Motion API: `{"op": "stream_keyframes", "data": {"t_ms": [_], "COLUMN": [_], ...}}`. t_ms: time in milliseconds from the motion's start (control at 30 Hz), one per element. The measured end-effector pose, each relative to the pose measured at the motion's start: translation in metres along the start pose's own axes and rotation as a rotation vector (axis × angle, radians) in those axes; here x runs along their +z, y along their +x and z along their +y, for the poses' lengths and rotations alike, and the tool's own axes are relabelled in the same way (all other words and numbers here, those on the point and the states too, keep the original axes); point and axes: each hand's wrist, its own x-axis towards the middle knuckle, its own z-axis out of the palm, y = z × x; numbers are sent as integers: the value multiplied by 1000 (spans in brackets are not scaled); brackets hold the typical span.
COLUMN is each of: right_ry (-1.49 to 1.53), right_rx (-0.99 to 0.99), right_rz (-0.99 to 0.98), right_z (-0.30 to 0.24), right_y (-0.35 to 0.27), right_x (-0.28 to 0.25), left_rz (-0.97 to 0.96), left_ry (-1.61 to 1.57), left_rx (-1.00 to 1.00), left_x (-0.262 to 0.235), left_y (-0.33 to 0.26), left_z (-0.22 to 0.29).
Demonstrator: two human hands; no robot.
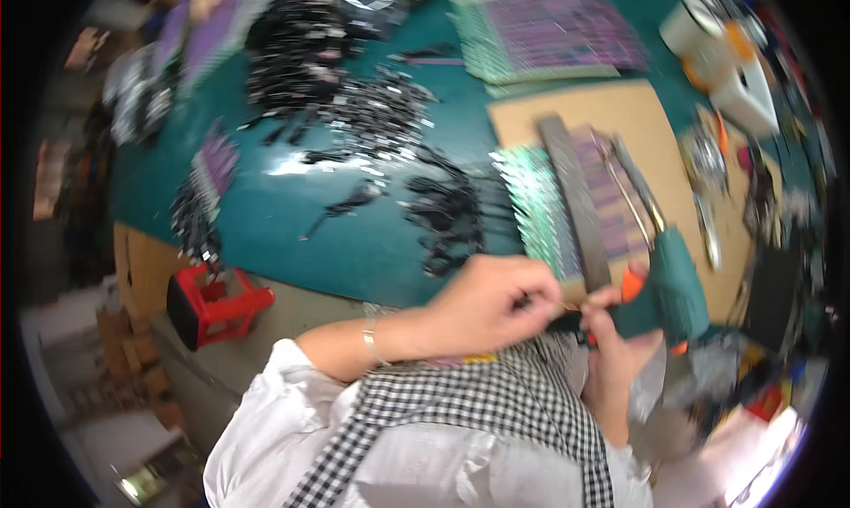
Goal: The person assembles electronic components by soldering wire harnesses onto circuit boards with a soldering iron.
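Observation:
My left hand [496, 300] is closed at the table's front edge, its fingertips meeting those of my right hand [615, 344]. Whatever small thing the two hands pinch between them is blurred. Just beyond them lies a long dark bar [575, 207], set across a green and purple panel of strips [536, 207]. Beside the bar, close to my right hand, rests a green-handled tool [677, 287] with a long metal shaft and orange parts; it looks like a soldering iron.
A cardboard sheet [646, 110] lies under the panel. Farther back is a stack of similar panels [558, 34]. Bundles of black cables [297, 57] and loose black leads [443, 211] cover the table's middle and back. A red and black stand [217, 309] is at the left edge.

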Motion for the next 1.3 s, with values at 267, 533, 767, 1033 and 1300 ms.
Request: {"op": "stream_keyframes", "data": {"t_ms": [267, 533, 767, 1033, 1300], "right_ry": [39, -40, 54, -18, -4], "right_rx": [-27, 22, -50, -30, -48], "right_rz": [-39, -27, 38, -7, 3], "right_z": [-3, -10, -9, -17, -20], "right_y": [-8, -1, -3, -11, -13], "right_x": [5, 9, -11, -5, -2], "left_rz": [221, 375, 1461, 1444, 1119], "left_ry": [221, 326, 252, 197, -280], "left_rx": [411, 452, 273, -628, -793], "left_x": [27, -19, -276, -413, -439], "left_y": [-3, 3, -5, -22, -27], "left_z": [-5, -14, -67, -156, -120]}}
